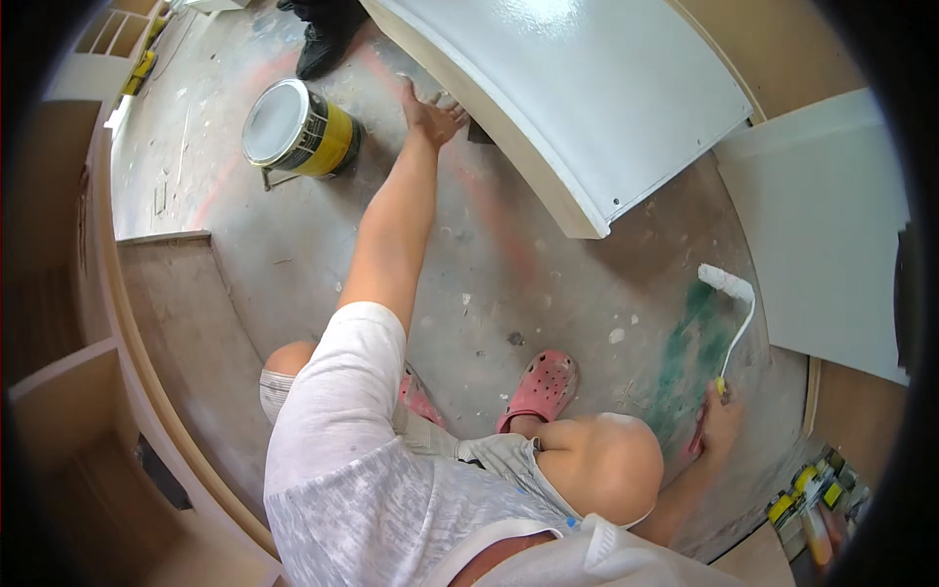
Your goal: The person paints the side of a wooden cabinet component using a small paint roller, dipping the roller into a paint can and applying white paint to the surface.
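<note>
At about 4 o'clock, the right hand has its fingers wrapped around the handle of a paint roller, whose frame points up toward 1 o'clock, while its sleeve, out at 3 o'clock, lies crosswise, long axis running from 10 to 4. The sleeve is white, the bent wire white and thin, the handle red with a yellow neck. Near 12 o'clock, the left hand spreads its fingers beside a white panel; I cannot tell whether they touch.
</note>
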`<state>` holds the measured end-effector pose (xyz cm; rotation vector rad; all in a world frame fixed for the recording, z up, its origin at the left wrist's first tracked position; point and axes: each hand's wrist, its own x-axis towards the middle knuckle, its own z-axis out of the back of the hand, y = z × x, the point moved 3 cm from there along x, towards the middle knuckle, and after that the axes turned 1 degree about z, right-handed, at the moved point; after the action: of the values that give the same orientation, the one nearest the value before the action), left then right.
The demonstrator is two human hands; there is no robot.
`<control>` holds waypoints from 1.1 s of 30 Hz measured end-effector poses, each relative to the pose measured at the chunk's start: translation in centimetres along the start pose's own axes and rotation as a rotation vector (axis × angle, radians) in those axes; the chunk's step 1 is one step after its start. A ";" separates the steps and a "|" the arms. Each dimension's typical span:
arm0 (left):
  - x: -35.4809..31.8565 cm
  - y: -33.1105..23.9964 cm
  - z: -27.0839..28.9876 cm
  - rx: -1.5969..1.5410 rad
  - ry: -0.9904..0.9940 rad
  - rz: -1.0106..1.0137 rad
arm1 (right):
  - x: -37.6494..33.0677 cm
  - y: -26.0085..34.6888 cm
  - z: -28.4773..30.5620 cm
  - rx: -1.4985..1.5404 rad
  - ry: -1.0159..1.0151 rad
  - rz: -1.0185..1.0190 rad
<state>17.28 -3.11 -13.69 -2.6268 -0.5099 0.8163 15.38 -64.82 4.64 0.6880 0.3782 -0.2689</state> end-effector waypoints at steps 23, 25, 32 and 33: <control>-5.7 11.4 -2.1 -0.145 0.029 0.067 | -5.9 0.1 -0.2 0.274 -0.153 0.107; -6.7 12.3 -3.1 -0.190 0.085 0.029 | -5.8 -0.6 -0.1 0.342 -0.142 0.141; -8.2 14.7 -4.6 0.116 -0.008 -0.268 | -5.9 -1.3 -0.6 0.453 -0.104 0.114; -9.8 15.1 -6.8 0.404 -0.126 -0.478 | -5.8 -1.8 -0.5 0.381 -0.100 0.100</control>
<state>17.30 -22.05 -10.18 -1.9820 -0.8632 0.8229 9.42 -65.18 5.67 1.0600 0.1963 -0.2816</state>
